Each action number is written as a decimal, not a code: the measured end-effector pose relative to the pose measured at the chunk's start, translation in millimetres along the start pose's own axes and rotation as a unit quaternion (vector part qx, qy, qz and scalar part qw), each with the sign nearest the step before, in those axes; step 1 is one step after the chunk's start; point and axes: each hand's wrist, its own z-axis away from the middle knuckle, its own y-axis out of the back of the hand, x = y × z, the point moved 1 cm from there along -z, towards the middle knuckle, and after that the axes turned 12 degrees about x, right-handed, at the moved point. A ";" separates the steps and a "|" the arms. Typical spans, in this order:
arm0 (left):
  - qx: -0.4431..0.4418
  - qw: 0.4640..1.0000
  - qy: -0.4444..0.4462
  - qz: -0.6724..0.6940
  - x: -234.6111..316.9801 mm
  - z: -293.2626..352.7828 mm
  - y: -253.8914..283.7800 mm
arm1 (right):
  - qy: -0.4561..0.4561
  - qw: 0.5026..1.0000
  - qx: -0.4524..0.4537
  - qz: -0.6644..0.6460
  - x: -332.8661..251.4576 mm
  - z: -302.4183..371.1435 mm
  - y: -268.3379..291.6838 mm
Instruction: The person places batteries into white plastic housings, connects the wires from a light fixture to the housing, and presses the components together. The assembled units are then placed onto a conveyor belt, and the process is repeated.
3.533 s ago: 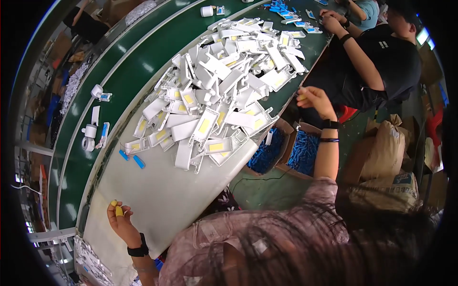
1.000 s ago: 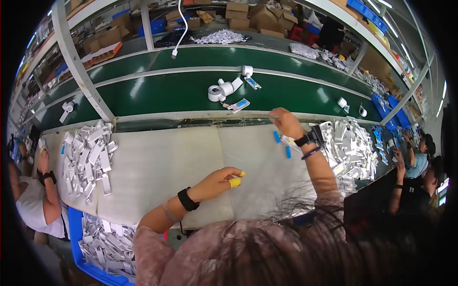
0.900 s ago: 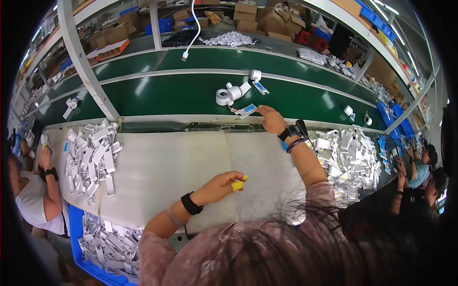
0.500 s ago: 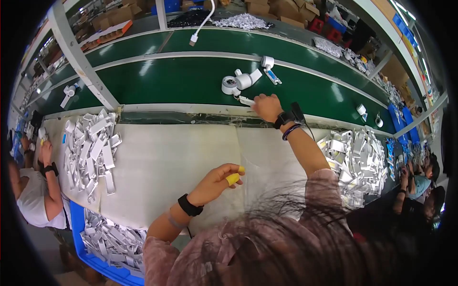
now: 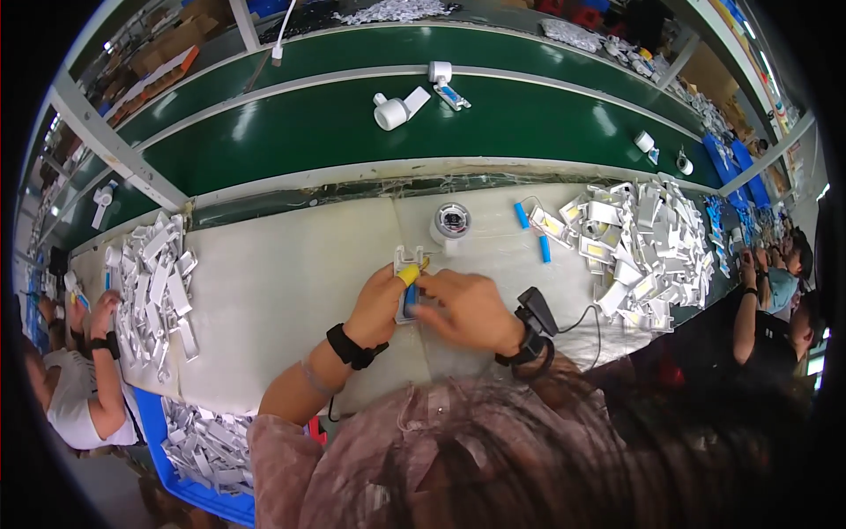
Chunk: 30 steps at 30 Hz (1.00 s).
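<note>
My left hand (image 5: 377,304), with yellow covers on its fingertips, is closed on an open white plastic housing (image 5: 407,256) above the table. A blue battery cell (image 5: 410,300) shows inside the housing. My right hand (image 5: 476,309), slightly blurred, bends over the same housing, thumb and fingers closed at the cell; its fingertips are partly hidden. Just beyond them a round white part (image 5: 451,222) stands on the table, its dark inside facing up. To its right lie two blue cells, a farther cell (image 5: 522,214) and a nearer cell (image 5: 545,249), beside the pile.
White housings form a right pile (image 5: 639,247) and a left pile (image 5: 159,282). A blue bin (image 5: 152,428) of white parts sits lower left. Along the far side runs a green conveyor belt (image 5: 291,141) carrying white assemblies (image 5: 401,108). Co-workers sit at both sides.
My right hand has come back from the belt to my left hand. Both now work on a housing. The round part has moved from belt to table. The view has shifted.
</note>
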 end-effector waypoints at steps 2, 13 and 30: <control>-0.015 0.998 0.035 -0.055 13.7 7.6 -10.7 | 0.057 0.992 0.096 0.050 18.3 -3.5 12.7; -0.093 0.941 -0.008 -0.326 35.0 27.8 -3.6 | 0.173 0.979 0.097 -0.033 53.1 0.4 14.3; -0.034 0.763 -0.442 -0.471 18.2 27.5 -32.8 | -0.118 0.868 -0.190 -0.443 60.7 20.5 37.4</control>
